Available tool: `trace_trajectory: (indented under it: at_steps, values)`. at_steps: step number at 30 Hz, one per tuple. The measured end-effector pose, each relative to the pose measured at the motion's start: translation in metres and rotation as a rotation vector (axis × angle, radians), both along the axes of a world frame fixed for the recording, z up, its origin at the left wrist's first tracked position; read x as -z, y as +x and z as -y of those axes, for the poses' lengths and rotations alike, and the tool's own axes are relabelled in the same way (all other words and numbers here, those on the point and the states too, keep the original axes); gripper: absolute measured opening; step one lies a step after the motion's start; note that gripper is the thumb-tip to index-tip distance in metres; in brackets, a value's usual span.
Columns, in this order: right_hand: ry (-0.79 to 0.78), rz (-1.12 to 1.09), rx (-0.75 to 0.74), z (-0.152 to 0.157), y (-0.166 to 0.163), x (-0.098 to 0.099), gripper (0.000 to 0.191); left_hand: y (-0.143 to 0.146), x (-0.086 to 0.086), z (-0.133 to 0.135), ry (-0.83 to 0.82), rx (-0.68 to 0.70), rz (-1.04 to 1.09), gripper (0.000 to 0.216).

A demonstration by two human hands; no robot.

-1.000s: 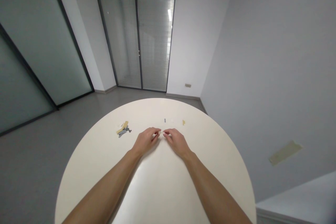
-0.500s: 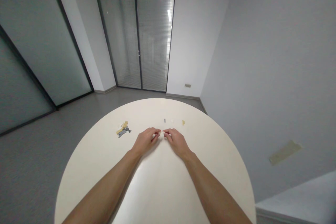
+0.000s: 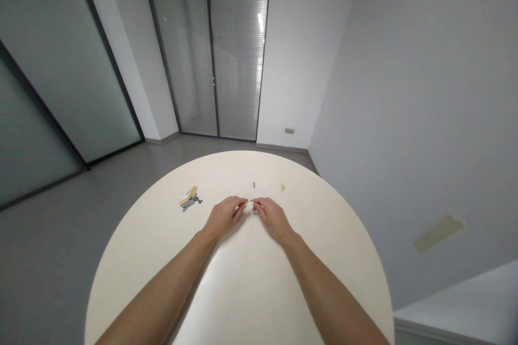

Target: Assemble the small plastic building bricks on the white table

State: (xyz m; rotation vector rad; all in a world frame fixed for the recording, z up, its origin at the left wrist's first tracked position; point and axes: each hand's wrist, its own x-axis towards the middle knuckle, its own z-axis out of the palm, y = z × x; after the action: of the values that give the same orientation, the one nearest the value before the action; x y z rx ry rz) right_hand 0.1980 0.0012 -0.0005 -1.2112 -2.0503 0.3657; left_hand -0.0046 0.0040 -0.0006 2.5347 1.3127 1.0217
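My left hand [image 3: 226,213] and my right hand [image 3: 272,215] meet over the middle of the table, fingertips almost touching. Both are closed in a pinch at a small whitish piece [image 3: 250,204], mostly covered by the fingers; its exact kind is too small to make out. Just beyond them lie a little grey piece [image 3: 254,185] and, farther right, a small yellow piece [image 3: 283,188]. A faint white piece [image 3: 265,186] sits between those two. To the left of my left hand is a loose pile of small yellow, grey and white pieces [image 3: 187,202].
The round white table [image 3: 251,291] carries everything. Past its far edge are a glazed door with blinds [image 3: 238,64] and a white wall. A grey wall [image 3: 404,91] with a strip of tape [image 3: 440,234] rises on the right; frosted glass panels [image 3: 60,64] stand at left.
Both hands keep nearly the same place and pinch, with only a slight shift at the fingertips. The pieces on the table lie as before.
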Motion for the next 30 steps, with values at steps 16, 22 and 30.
trace_trajectory:
  at_steps: [16, 22, 30]
  values:
    - [-0.022, 0.035, -0.011, -0.0004, 0.0002, -0.0012, 0.027, 0.0008, -0.0012, 0.0016, -0.01, -0.014, -0.043, 0.022]
    - [-0.028, 0.03, -0.009, -0.0006, -0.0002, -0.0005, 0.028, 0.0001, 0.0006, 0.0008, 0.002, -0.011, -0.015, 0.022]
    - [-0.013, 0.0, -0.016, 0.0004, 0.0009, 0.0006, 0.03, -0.0015, 0.003, -0.0005, 0.038, 0.024, 0.037, 0.024]
